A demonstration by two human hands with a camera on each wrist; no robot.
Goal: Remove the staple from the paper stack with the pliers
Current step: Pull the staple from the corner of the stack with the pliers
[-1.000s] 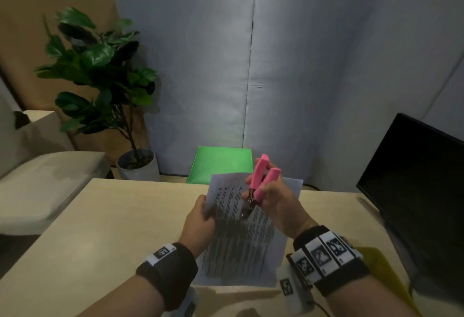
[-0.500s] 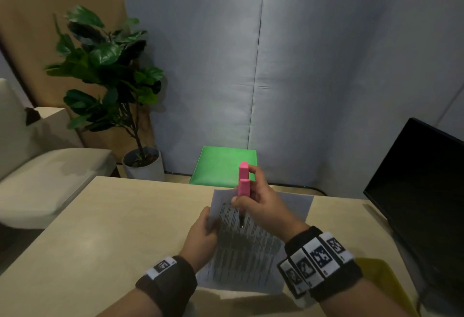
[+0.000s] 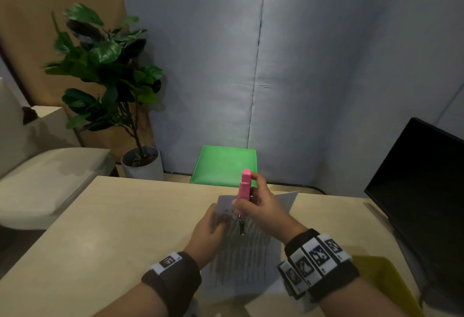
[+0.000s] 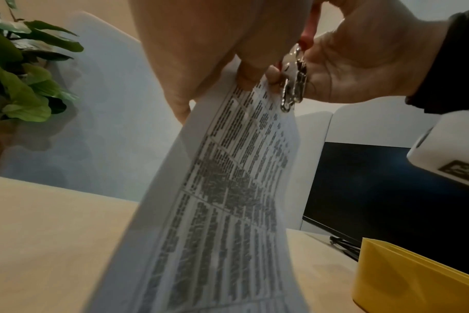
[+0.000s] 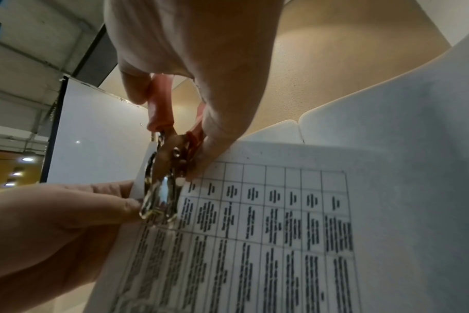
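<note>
The plant stands far left, beyond the table. The left hand pinches the paper at its far-left corner, thumb on the printed face and fingers behind, and holds the sheets raised off the table. The pliers stand upright just right of that thumb, nose down against the top rows of the printed table. The right hand grips the pink handles, squeezed close together; the metal nose appears pressed together. The staple itself cannot be made out; it is judged to lie under or at the nose, near the pinched corner. The monitor stands far right, the yellow box near right.

Hazards from this position:
- A pull at an angle may tear the corner, since the sheets hang unsupported.
- A weak pinch may let the paper slip out.
- The nose lies close to the left thumb; a slip may nip it.
</note>
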